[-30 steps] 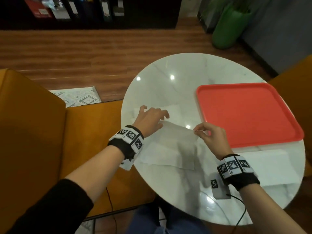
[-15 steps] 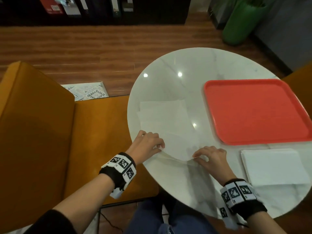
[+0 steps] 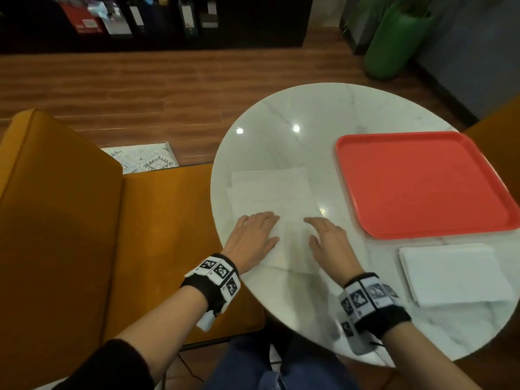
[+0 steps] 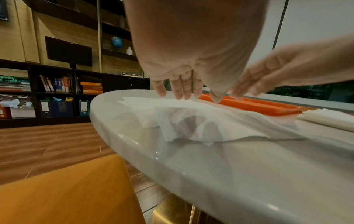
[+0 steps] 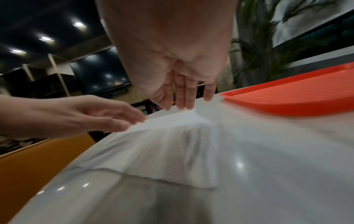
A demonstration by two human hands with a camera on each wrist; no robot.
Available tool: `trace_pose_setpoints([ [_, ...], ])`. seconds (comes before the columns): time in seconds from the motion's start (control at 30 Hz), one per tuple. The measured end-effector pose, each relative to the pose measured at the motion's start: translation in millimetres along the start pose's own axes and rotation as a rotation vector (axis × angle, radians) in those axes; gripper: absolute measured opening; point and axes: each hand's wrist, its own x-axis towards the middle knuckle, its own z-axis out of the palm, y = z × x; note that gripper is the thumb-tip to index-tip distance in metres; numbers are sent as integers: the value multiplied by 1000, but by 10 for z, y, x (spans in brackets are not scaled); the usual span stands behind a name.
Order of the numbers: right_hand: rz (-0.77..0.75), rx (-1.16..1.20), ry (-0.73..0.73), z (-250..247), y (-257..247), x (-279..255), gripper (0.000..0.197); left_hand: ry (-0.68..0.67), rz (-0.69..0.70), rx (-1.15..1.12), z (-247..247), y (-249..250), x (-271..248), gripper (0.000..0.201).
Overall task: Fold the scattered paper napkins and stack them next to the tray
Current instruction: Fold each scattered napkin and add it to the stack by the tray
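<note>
A folded white napkin (image 3: 292, 243) (image 4: 210, 122) (image 5: 164, 150) lies on the round marble table (image 3: 304, 142), near its front left edge. My left hand (image 3: 253, 235) (image 4: 184, 91) lies flat on the napkin's left part with straight fingers. My right hand (image 3: 329, 240) (image 5: 187, 100) lies flat on its right part, fingers also straight. Beyond it lie other unfolded napkins (image 3: 270, 184) (image 4: 138, 103), overlapping. A stack of folded napkins (image 3: 453, 273) (image 4: 329, 119) sits in front of the red tray (image 3: 419, 184) (image 4: 249, 106) (image 5: 298, 98).
An orange upholstered seat (image 3: 84, 226) (image 4: 67, 192) stands left of the table, close to its edge. Wooden floor, dark bookshelves (image 4: 57, 84) and a green planter (image 3: 394, 38) lie beyond. My legs (image 3: 281, 367) are under the table's front edge.
Both hands brought the lifted napkin edge down toward me, let go of it, and now press flat on the folded napkin. The head view shifted left and closer.
</note>
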Motion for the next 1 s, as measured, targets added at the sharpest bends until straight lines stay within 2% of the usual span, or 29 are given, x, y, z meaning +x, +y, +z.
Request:
trace_pose_setpoints([
  [0.13, -51, -31, -313, 385, -382, 109, 55, -219, -53, 129, 211, 17, 29, 67],
  [0.23, -28, -50, -426, 586, -346, 80, 57, -256, -81, 184, 338, -65, -4, 70],
  [0.33, 12, -115, -415, 548, -156, 19, 58, -238, -83, 138, 383, -99, -4, 81],
  [0.57, 207, -187, -338, 289, 328, -216, 58, -213, -95, 55, 373, -90, 16, 79],
  [0.8, 242, -173, -324, 316, 355, -224, 59, -223, -131, 84, 212, -18, 57, 88],
  [0.93, 241, -169, -321, 305, 348, -227, 60, -80, -126, 78, 30, -8, 142, 75],
  [1.0, 239, -169, -320, 300, 332, -226, 60, -61, -162, 29, -50, -24, 193, 62],
])
